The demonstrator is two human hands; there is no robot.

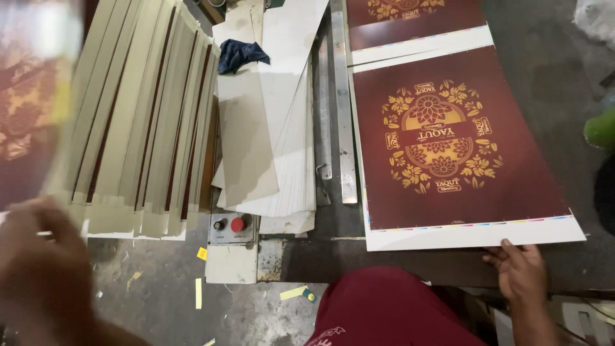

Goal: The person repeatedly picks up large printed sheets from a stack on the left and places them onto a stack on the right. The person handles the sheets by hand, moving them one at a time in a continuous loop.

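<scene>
Roughly left first: left hand blurring low in frame, lying just under fanned stack of card strips, grip state impossible to tell. Middle: pile of pale sheets lying over machine control box, dark cloth sitting on top. Right: printed maroon sheet lying flat on tabletop; right hand reaching up, fingers resting on sheet's white near edge, likely steadying it, grip loose, closing on nothing.

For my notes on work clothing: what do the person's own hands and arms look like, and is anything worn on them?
Both are bare: no gloves, sleeves, rings or watch show. The right hand is sharp; the left hand is blurred, so small details cannot be told.
</scene>
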